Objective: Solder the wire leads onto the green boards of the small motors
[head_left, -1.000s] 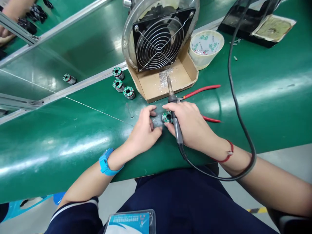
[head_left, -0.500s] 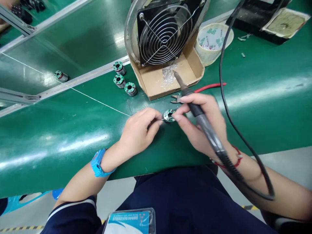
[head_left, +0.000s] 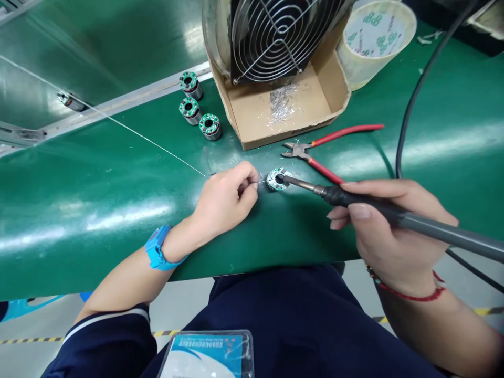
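Observation:
Between thumb and fingers, my left hand (head_left: 228, 198) pinches a thin solder wire (head_left: 157, 147) that runs in from the upper left. The wire's short end reaches the edge of a round motor part with a circuit board on top (head_left: 272, 181). My right hand (head_left: 397, 231) grips a soldering iron (head_left: 354, 202) like a pen, its fingers closed round the black handle. The iron's tip lies over the board, near its central hole. Red-handled cutters (head_left: 298, 150) rest just behind the part.
Several similar motor parts (head_left: 210, 127) stand at the back left. A fan (head_left: 281, 39) sits in a cardboard tray (head_left: 252, 128) with wire clippings. Right of it is a tape roll (head_left: 364, 65). The iron's cable hangs at the right.
My right hand has moved right and turned, bringing the iron's tip down from near the tray onto the board. The cutters are now more exposed. The view has shifted slightly.

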A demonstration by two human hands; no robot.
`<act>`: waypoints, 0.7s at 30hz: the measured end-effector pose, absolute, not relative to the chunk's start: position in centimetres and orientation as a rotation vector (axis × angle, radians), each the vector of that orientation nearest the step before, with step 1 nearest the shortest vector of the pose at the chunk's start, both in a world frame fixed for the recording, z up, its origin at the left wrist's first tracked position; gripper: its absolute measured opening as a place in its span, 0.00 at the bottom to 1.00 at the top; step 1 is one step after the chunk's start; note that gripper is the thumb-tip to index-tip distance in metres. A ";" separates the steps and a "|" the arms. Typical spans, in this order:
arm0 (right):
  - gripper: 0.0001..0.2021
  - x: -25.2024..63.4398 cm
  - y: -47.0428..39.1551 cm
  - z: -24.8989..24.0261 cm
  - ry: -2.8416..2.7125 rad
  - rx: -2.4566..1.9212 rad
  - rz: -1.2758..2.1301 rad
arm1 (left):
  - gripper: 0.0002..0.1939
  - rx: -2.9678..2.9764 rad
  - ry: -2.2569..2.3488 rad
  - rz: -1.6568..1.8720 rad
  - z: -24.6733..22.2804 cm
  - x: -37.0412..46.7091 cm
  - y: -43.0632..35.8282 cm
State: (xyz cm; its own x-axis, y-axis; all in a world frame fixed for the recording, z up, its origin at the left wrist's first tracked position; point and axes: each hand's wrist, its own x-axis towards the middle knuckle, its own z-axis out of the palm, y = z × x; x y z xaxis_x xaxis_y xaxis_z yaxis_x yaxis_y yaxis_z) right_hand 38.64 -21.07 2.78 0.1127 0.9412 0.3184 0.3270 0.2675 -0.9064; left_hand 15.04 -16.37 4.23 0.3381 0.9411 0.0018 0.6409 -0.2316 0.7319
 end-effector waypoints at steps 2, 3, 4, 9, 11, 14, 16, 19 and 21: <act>0.12 38.6 -21.2 2.6 -1.431 -1.279 0.722 | 0.06 1.975 1.385 0.608 4.2 15.1 -16.4; 0.12 38.5 -21.3 2.6 -1.433 -1.278 0.728 | 0.06 1.979 1.384 0.612 4.2 15.1 -16.4; 0.12 38.5 -21.3 2.6 -1.439 -1.274 0.734 | 0.06 1.983 1.382 0.616 4.2 15.1 -16.4; 0.11 38.3 -21.1 2.9 -1.486 -1.262 0.722 | 0.06 2.021 1.361 0.628 4.1 15.5 -16.3; 0.12 38.3 -21.1 3.0 -1.499 -1.258 0.721 | 0.07 2.029 1.348 0.624 4.0 15.7 -16.3; 0.12 38.4 -20.9 3.2 -1.489 -1.279 0.704 | 0.06 1.995 1.332 0.618 3.8 15.8 -16.1; 0.10 38.6 -20.7 3.3 -1.513 -1.315 0.677 | 0.08 1.948 1.309 0.625 3.5 15.7 -15.9; 0.06 38.8 -20.2 3.8 -1.567 -1.360 0.638 | 0.18 1.923 1.248 0.585 3.2 15.5 -15.7; 0.06 38.9 -19.9 4.1 -1.577 -1.386 0.636 | 0.20 1.931 1.226 0.542 3.0 15.4 -15.7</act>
